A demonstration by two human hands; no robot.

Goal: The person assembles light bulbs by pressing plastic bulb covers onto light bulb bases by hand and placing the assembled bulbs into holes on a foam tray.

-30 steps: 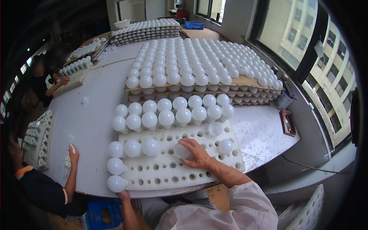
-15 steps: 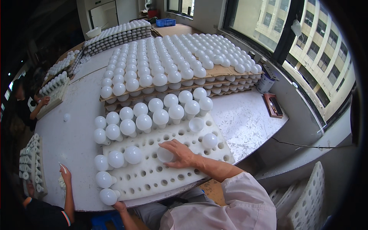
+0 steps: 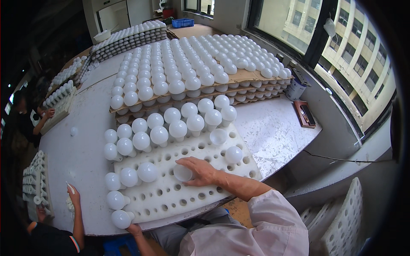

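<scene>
Our right hand (image 3: 198, 171) curls around a dome (image 3: 181, 173), fingers on its far side and thumb on its near side, over the holed tray (image 3: 168, 198). Our left hand (image 3: 133, 229) is at the tray's near-left corner, just beside a bulb (image 3: 121, 219); we cannot tell whether it grips anything. Left of our right hand we see three bulbs (image 3: 147, 172) in line; beyond it, two rows (image 3: 159, 135). We judge that a light, even hold suits the dome, which looks thin and slick; our wrist does best well above the holes, our fingers clear of the neighbouring bulbs.
</scene>
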